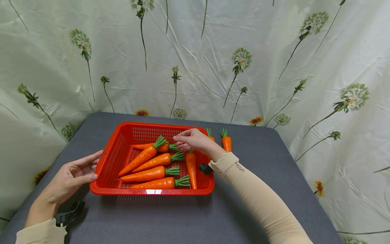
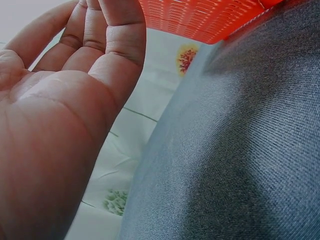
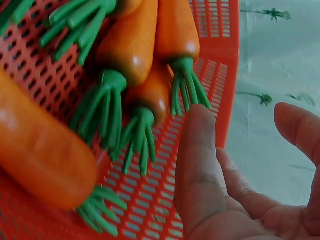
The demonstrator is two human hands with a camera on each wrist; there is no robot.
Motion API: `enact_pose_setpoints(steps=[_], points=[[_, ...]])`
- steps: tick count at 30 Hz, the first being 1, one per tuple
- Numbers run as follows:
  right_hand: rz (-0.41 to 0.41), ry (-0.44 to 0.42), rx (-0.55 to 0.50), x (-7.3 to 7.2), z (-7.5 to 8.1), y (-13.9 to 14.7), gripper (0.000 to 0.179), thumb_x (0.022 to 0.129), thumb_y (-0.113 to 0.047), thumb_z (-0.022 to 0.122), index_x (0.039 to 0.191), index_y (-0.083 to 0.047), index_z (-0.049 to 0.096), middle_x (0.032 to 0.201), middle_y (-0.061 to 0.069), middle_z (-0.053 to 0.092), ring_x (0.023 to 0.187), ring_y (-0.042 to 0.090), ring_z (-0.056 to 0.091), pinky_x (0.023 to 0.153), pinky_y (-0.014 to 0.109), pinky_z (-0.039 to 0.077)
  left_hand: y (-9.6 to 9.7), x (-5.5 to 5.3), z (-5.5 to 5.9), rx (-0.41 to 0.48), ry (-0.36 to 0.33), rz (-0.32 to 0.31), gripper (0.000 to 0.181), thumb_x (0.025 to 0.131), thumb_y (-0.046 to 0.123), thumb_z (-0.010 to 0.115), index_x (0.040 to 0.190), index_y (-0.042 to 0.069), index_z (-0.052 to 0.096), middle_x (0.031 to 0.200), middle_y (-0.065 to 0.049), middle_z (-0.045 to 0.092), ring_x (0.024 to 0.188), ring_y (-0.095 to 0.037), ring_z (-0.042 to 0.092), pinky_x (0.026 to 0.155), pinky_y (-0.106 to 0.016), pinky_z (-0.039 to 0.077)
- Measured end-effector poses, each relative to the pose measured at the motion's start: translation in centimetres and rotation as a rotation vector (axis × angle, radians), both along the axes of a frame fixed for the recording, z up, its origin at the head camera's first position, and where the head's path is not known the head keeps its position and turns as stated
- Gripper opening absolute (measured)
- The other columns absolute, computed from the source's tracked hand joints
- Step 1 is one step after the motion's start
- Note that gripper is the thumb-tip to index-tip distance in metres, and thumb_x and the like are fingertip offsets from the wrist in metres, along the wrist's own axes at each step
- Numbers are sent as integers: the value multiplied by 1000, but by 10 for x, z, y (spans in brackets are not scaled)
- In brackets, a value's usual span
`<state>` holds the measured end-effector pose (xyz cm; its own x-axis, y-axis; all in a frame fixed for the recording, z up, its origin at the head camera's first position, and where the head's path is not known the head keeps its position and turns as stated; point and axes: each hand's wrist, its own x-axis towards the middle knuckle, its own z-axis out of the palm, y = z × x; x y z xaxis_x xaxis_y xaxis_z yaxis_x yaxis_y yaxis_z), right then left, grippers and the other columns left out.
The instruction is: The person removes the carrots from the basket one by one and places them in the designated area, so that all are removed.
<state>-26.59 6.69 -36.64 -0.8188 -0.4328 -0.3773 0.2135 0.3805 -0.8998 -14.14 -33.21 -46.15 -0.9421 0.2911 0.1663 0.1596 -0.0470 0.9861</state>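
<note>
1. Left hand (image 1: 68, 178): fingers relaxed, touching left edge of basket (image 1: 131, 192).
2. Right hand (image 1: 196, 139): fingers loosely spread, above basket's right side.
3. Carrots (image 1: 150, 174) in basket; another carrot (image 1: 226, 144) on table (image 1: 259, 145) past right edge.

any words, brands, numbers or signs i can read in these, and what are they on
"Lets", on the right sleeve near the cuff in the head view; the letters after it are too small to read surely.
No readable text shows on the red basket or the carrots.
</note>
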Motion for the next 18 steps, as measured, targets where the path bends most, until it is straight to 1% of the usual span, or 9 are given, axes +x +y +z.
enact_pose_setpoints(steps=[4,6,10,15,17,18], points=[[26,-31,17,2,-4,-10,45,98,-28,66,133,0,59,132,26,62,115,31,68,107,48,48,0,0,0,4,6,-14,70,90,-20,55,154,-3,32,133,7,66,110,-7,68,86,-25,59],[37,-40,21,3,-6,-15,48,98,-28,66,135,1,58,131,26,63,114,31,69,106,47,49,-1,0,-1,4,7,-16,70,90,-20,55,154,-4,32,133,7,66,110,-7,68,86,-25,59],[38,-67,20,3,-11,-24,50,97,-26,67,138,3,57,131,26,63,113,31,69,105,47,50,-2,0,-2,-10,3,-2,70,90,-20,55,154,-4,32,132,7,66,109,-7,69,85,-26,59],[35,-95,44,3,-16,-33,46,97,-25,67,133,2,60,130,25,64,96,21,71,105,45,50,-1,0,-2,-38,10,6,70,90,-19,56,154,-2,33,133,8,65,109,-7,68,84,-25,59],[38,-100,54,2,-18,-35,44,97,-25,68,131,2,61,128,24,65,93,19,71,105,45,51,-1,-1,-3,-41,18,-3,70,90,-19,56,154,-2,34,134,8,65,109,-7,68,84,-25,59],[37,-104,56,3,-18,-36,44,97,-25,68,131,2,61,128,24,65,95,20,71,105,45,50,-1,-1,-3,-39,22,-10,70,90,-19,56,154,-2,33,134,8,65,109,-7,67,84,-25,59]])
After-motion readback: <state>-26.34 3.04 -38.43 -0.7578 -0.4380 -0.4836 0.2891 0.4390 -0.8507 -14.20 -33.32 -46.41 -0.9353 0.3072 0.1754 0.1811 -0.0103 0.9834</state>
